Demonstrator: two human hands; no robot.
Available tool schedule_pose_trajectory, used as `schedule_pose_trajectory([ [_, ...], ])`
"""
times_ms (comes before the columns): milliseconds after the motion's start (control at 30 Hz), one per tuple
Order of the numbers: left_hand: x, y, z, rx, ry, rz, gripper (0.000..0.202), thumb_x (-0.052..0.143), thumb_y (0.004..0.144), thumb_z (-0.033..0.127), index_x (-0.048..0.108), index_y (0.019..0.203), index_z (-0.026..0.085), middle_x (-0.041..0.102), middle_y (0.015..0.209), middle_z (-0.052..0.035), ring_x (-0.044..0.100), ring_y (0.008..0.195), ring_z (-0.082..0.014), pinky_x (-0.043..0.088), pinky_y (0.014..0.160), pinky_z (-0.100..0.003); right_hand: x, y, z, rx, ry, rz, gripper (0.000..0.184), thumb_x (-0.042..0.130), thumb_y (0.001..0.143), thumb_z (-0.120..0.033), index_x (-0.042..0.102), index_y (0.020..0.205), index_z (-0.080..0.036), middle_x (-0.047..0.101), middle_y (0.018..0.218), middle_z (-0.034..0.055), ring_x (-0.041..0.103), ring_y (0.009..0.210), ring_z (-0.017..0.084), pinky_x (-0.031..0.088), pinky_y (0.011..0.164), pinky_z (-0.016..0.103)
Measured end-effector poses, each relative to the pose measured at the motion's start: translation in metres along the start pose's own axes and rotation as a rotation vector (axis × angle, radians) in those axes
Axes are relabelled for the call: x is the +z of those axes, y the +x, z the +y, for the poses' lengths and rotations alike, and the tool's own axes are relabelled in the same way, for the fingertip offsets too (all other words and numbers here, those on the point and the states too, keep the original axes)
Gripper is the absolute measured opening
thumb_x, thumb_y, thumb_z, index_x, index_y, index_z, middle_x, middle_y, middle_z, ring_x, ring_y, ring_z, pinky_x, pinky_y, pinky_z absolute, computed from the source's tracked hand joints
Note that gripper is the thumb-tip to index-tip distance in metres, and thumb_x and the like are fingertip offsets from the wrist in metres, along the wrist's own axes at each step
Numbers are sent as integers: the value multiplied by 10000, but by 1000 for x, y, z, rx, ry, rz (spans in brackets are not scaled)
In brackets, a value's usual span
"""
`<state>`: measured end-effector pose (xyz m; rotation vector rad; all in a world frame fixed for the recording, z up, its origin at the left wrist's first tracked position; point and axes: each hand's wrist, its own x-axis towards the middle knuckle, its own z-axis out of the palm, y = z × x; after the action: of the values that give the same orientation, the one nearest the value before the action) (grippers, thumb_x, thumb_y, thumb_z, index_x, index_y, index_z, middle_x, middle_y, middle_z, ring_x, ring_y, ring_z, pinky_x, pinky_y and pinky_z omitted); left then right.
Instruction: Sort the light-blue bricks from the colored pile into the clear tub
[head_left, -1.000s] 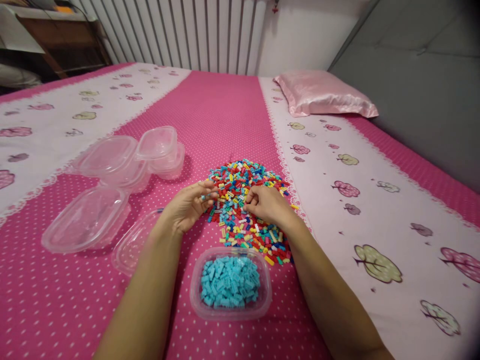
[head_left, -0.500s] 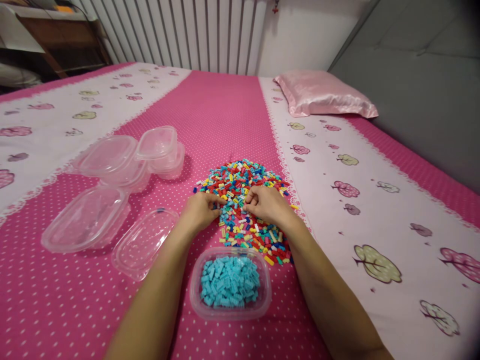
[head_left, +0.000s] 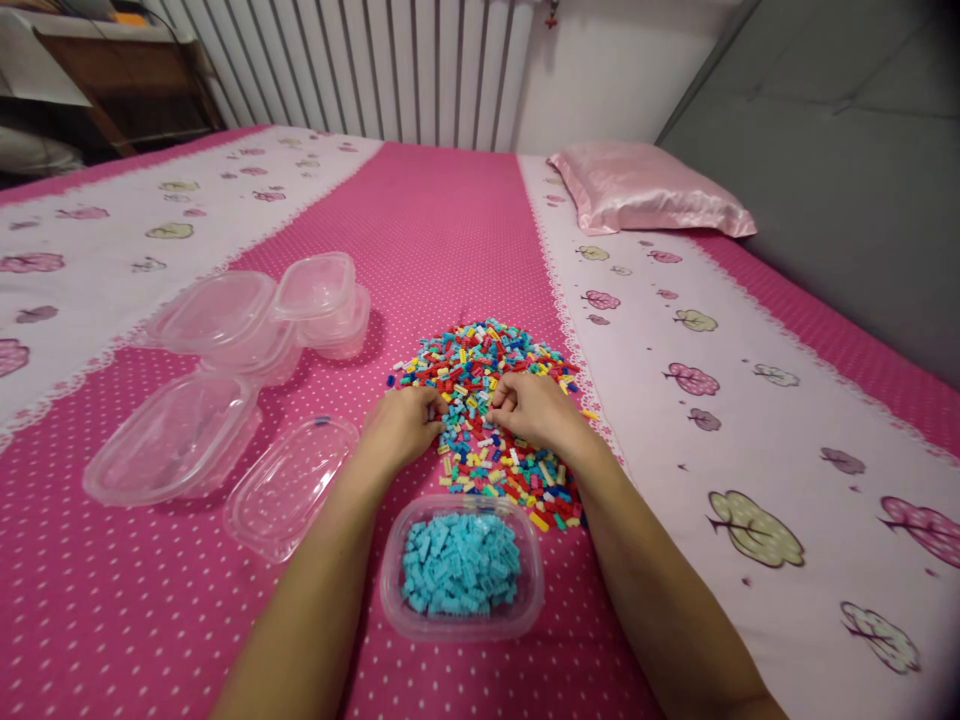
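Note:
A heap of small coloured bricks (head_left: pixel 484 365) lies on the pink dotted bedspread (head_left: pixel 420 230). My left hand (head_left: pixel 401 425) rests palm down on the heap's left edge, fingers curled and pinched into the bricks. My right hand (head_left: pixel 532 410) sits on the heap's right side, fingers also curled and pinching among the pieces. What each pinch holds is too small to make out. Close in front of my arms stands a clear plastic tub (head_left: pixel 390 600) filled with light blue bricks (head_left: pixel 459 564).
Several empty clear tubs and lids lie to the left: a stack (head_left: pixel 322 300), a round one (head_left: pixel 214 315), a big one (head_left: pixel 169 435) and a flat lid (head_left: pixel 289 485). A pink satin pillow (head_left: pixel 649 190) lies at the back right by a grey headboard (head_left: pixel 847 170).
My left hand, raised and palm-up a second ago, has turned over and come down onto the heap's left edge. My right hand has barely moved.

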<state>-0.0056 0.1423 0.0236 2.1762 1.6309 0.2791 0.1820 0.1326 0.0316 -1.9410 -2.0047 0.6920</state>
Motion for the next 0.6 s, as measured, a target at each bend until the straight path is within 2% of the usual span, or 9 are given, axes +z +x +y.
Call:
schedule_pose_trajectory([
  [233, 4, 2, -8, 37, -55, -10, 145, 580, 688, 120, 603, 815, 186, 573, 636, 12, 502, 566, -158, 305, 541, -244, 1, 0, 2, -11, 18, 4, 78, 688, 708, -208, 620, 746, -203, 697, 730, -7, 628, 685, 129, 419, 611, 216],
  [400, -1, 1, -8, 56, -124, -5, 122, 573, 676, 145, 542, 784, 193, 510, 568, 49, 477, 531, -141, 304, 533, -236, 0, 0, 2, -17, 24, 0, 92, 697, 708, -220, 616, 748, -204, 700, 719, -13, 632, 682, 131, 417, 608, 219],
  [600, -7, 0, -12, -8, -382, -5, 169, 625, 638, 196, 495, 746, 189, 448, 535, 75, 417, 509, -116, 294, 504, -224, 0, 0, 1, -17, 27, -8, 78, 689, 717, -206, 620, 752, -203, 702, 719, -11, 640, 700, 132, 430, 635, 218],
])
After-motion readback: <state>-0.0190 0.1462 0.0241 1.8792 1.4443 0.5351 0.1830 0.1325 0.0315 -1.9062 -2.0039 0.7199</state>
